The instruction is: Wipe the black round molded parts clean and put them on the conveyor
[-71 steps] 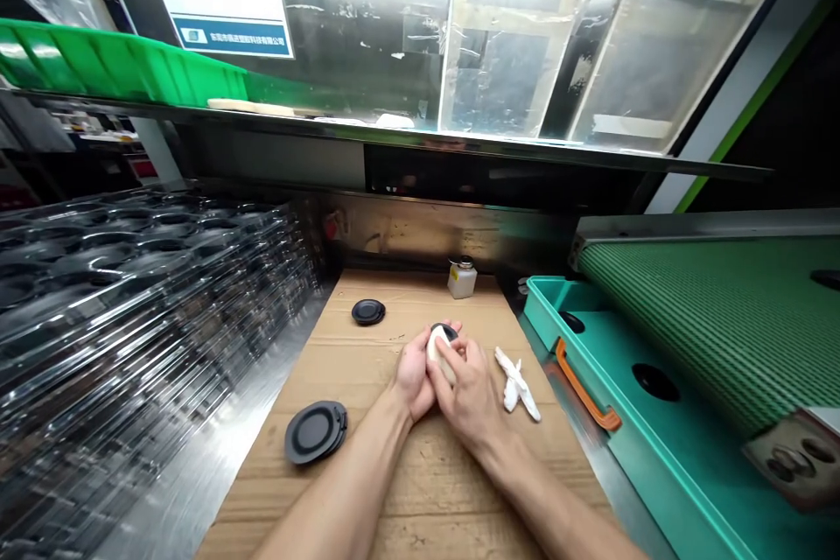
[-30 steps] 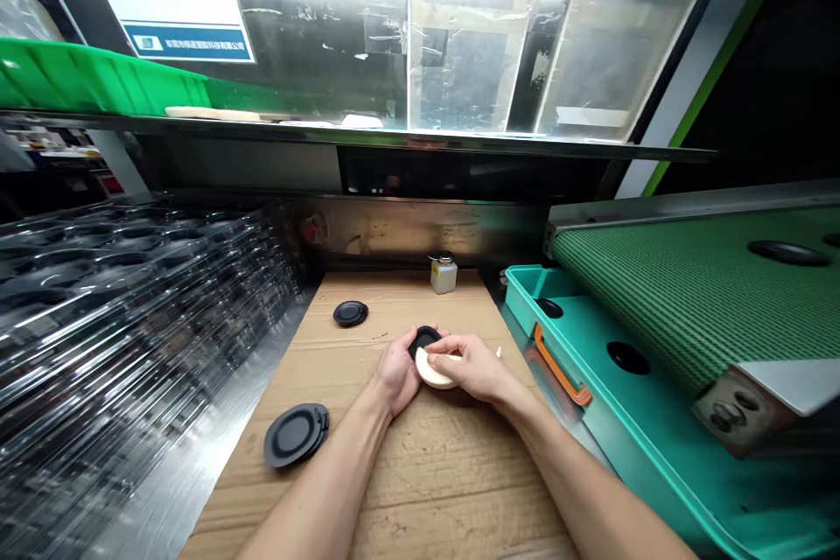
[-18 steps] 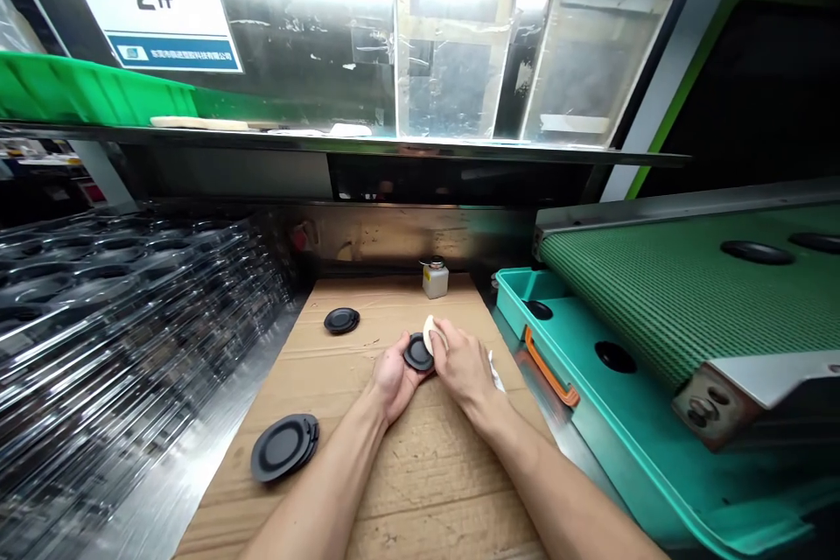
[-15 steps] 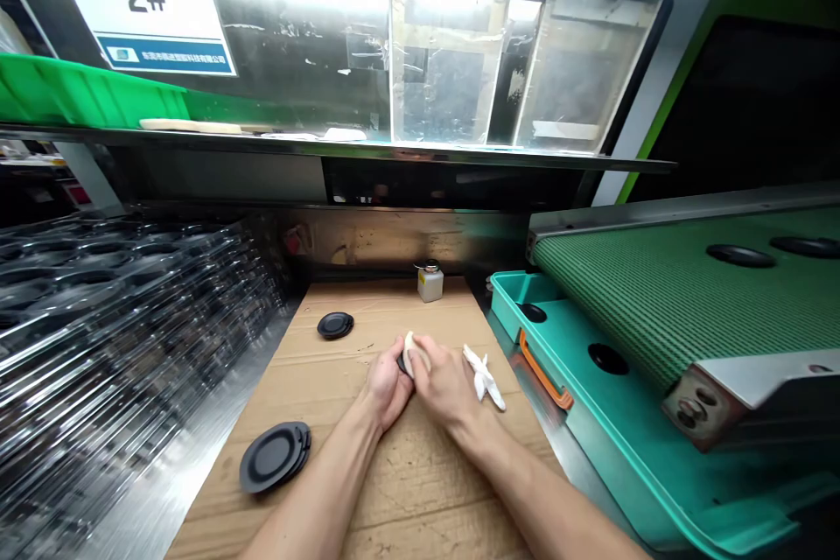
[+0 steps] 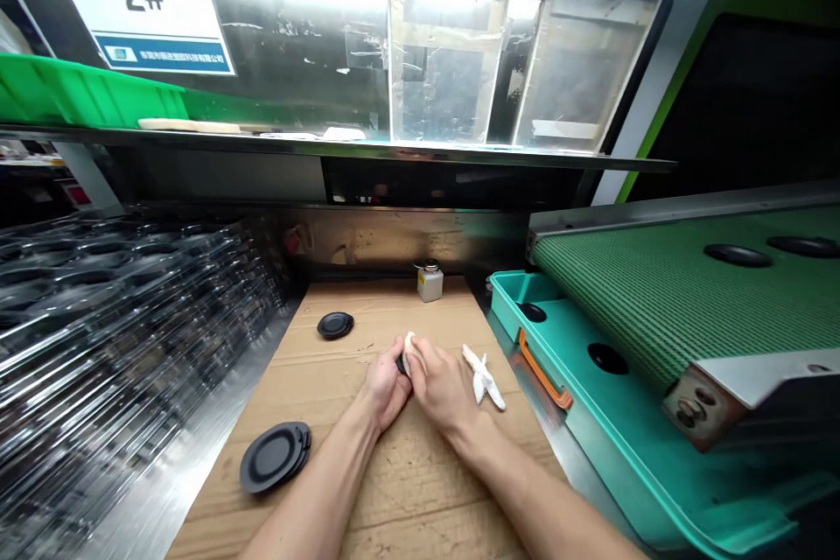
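Over the middle of the cardboard sheet (image 5: pixel 420 490), my left hand (image 5: pixel 387 385) is closed round a small black part (image 5: pixel 401 364), mostly hidden by my fingers. My right hand (image 5: pixel 443 385) grips a folded white cloth (image 5: pixel 410 343) and presses it against that part. Right of my right hand lies a crumpled white cloth (image 5: pixel 482 378). Black round lids lie to the left: one small stack (image 5: pixel 335 325) farther off and a larger stack (image 5: pixel 274 457) beside my left forearm. A small white bottle (image 5: pixel 430 282) with a dark top stands at the cardboard's far end.
Stacked clear plastic trays (image 5: pixel 131 350) fill the left side. On the right, a teal bin (image 5: pixel 630 429) with an orange handle holds black discs, below a green conveyor belt (image 5: pixel 656 297) carrying more discs. A metal shelf (image 5: pixel 407 153) crosses above the cardboard's far end.
Both hands stay together in nearly the same place. My right hand and the cloth have shifted very slightly against the black part.
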Demonstrator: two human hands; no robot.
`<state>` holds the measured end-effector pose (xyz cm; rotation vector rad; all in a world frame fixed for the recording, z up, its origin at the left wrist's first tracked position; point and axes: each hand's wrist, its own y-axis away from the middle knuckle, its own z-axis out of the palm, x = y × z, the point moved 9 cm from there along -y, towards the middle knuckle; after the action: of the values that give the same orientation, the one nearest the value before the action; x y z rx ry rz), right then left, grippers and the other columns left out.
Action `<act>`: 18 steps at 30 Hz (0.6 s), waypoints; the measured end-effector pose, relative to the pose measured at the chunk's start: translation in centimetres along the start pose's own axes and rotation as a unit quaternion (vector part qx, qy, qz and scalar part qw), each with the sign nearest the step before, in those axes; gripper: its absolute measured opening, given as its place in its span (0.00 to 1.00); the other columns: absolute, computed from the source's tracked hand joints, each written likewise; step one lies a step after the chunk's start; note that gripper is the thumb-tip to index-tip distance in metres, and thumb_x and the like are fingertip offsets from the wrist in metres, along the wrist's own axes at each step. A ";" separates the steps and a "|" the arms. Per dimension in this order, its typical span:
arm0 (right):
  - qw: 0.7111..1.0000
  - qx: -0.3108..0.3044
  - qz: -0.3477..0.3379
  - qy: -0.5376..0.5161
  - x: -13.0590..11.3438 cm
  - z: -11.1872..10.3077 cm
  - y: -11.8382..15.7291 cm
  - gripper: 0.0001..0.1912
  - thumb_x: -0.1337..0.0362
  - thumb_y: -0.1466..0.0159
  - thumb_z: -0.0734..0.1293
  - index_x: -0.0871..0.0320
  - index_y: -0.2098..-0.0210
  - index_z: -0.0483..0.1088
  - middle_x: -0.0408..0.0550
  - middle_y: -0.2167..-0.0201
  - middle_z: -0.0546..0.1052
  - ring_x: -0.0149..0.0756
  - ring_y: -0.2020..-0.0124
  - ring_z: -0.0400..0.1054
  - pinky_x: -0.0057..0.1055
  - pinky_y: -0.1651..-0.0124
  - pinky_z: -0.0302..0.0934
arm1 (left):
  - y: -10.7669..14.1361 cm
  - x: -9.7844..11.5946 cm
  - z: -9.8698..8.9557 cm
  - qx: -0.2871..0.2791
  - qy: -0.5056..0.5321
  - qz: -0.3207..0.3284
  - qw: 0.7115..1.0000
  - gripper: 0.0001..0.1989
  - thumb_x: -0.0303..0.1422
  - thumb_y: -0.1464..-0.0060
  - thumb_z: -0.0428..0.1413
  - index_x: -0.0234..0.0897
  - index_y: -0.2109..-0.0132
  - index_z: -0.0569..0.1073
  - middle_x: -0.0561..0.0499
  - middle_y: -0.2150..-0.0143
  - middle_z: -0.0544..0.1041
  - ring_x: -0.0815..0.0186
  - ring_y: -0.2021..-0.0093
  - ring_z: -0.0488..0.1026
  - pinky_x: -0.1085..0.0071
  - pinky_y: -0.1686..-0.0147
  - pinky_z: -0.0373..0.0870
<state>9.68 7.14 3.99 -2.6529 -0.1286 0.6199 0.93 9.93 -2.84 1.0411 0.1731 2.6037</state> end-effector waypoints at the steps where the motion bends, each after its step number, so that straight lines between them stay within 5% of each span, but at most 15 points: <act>1: 1.000 -0.001 0.005 -0.006 0.1 0.0 0.0 0.17 0.56 0.32 0.54 0.50 0.48 0.66 0.47 0.60 0.78 0.38 0.63 0.72 0.29 0.62 0.58 | 0.0 0.0 0.0 0.000 -0.005 -0.001 1.000 0.11 0.31 0.39 0.49 0.28 0.61 0.74 0.39 0.60 0.79 0.59 0.57 0.76 0.63 0.53 0.73; 4: 0.997 0.002 0.058 -0.052 1.0 -0.1 0.2 0.17 0.55 0.33 0.55 0.51 0.50 0.67 0.47 0.62 0.78 0.38 0.63 0.72 0.28 0.62 0.59 | 0.0 0.2 0.0 0.000 -0.025 0.006 1.000 0.12 0.32 0.38 0.47 0.29 0.60 0.74 0.39 0.60 0.79 0.59 0.56 0.76 0.62 0.53 0.73; 9: 0.983 -0.031 0.021 -0.182 0.0 0.3 0.8 0.14 0.54 0.36 0.59 0.51 0.57 0.72 0.44 0.65 0.79 0.35 0.65 0.72 0.26 0.64 0.60 | 0.0 0.4 0.1 -0.007 -0.028 0.003 1.000 0.13 0.33 0.38 0.47 0.29 0.60 0.74 0.38 0.59 0.78 0.59 0.57 0.76 0.63 0.54 0.73; 18: 0.955 -0.026 0.119 -0.269 3.7 1.3 0.3 0.12 0.56 0.40 0.62 0.53 0.63 0.75 0.43 0.66 0.79 0.34 0.66 0.72 0.27 0.64 0.62 | 0.0 0.8 0.4 -0.022 -0.046 0.027 0.998 0.14 0.33 0.38 0.47 0.29 0.58 0.74 0.38 0.57 0.78 0.57 0.57 0.76 0.61 0.55 0.73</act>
<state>12.36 8.03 1.31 -2.4966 0.0231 1.4268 0.63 10.22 -2.01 1.1618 0.0676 2.5883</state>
